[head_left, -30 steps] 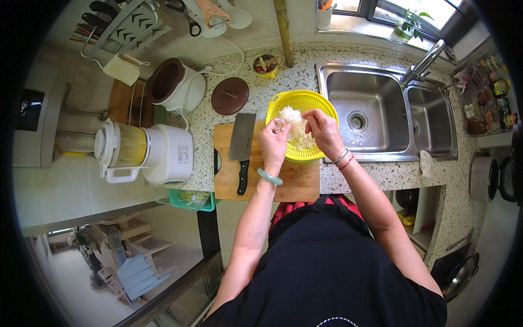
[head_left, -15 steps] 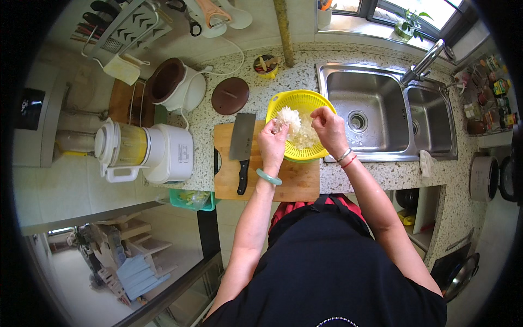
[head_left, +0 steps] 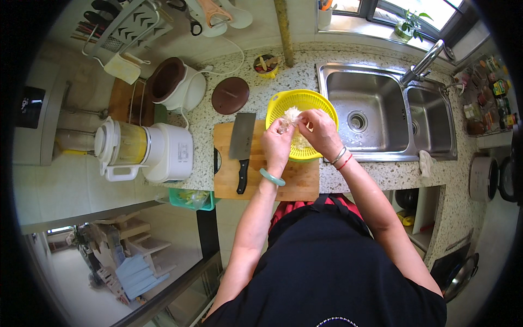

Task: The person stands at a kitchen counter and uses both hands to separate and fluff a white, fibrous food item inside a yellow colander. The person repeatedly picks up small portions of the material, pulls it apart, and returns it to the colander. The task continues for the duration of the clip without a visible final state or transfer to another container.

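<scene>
Over a yellow colander [head_left: 315, 99], my left hand [head_left: 277, 146] holds a pale, frilly clump of white fungus [head_left: 292, 115]. The fingers of my right hand [head_left: 322, 133] are pinched at the clump's right side, close to the left fingertips. Small whitish pieces [head_left: 299, 143] lie in the colander below, partly hidden by both hands. A wooden cutting board [head_left: 297, 182] lies under the colander's near left part. On the board's left side rests a cleaver [head_left: 242, 139] with a black handle, touched by neither hand.
A double steel sink [head_left: 376, 147] with a faucet [head_left: 425, 62] is at the right. To the left stand a white blender machine [head_left: 171, 152], a white pot [head_left: 190, 90] and a brown round lid [head_left: 230, 96]. A green bin [head_left: 207, 203] hangs below the counter edge.
My right hand has moved left from the colander's right side to the white fungus. My left hand has tilted and shifted slightly right, and the clump has turned with it.
</scene>
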### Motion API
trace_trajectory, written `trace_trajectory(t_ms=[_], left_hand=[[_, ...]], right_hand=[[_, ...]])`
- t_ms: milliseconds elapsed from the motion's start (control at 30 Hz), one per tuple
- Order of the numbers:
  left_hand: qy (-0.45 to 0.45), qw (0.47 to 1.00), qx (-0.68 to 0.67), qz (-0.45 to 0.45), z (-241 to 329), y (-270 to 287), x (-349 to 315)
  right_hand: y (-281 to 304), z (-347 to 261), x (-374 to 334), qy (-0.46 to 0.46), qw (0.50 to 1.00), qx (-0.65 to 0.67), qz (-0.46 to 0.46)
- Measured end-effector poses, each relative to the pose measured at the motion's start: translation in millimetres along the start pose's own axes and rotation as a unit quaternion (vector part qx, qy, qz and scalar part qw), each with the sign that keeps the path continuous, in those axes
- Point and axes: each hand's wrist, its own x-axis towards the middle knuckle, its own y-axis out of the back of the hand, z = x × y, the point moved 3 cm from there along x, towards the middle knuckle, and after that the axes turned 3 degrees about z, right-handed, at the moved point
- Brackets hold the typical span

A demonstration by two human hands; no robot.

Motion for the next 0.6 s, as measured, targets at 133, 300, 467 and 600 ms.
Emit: trace_trajectory(t_ms=[133, 300, 467, 600], left_hand=[[0.011, 1.000, -0.015, -0.007, 8.5, 0.9, -1.7], [0.009, 1.000, -0.017, -0.006, 9.2, 0.6, -3.8], [0.031, 0.999, -0.027, -0.010, 3.4, 3.2, -1.8], [0.037, 0.999, -0.031, -0.012, 0.8, 3.8, -0.6]], right_hand=[[-4.3, 6.4, -2.9, -0.002, 1.000, 0.002, 0.022], [-4.0, 4.7, -2.8, -0.013, 0.999, 0.015, 0.032], [-4.4, 19.6, -6.7, -0.195, 0.970, 0.144, 0.032], [-2.5, 23.6, -7.1, -0.206, 0.953, 0.221, 0.034]])
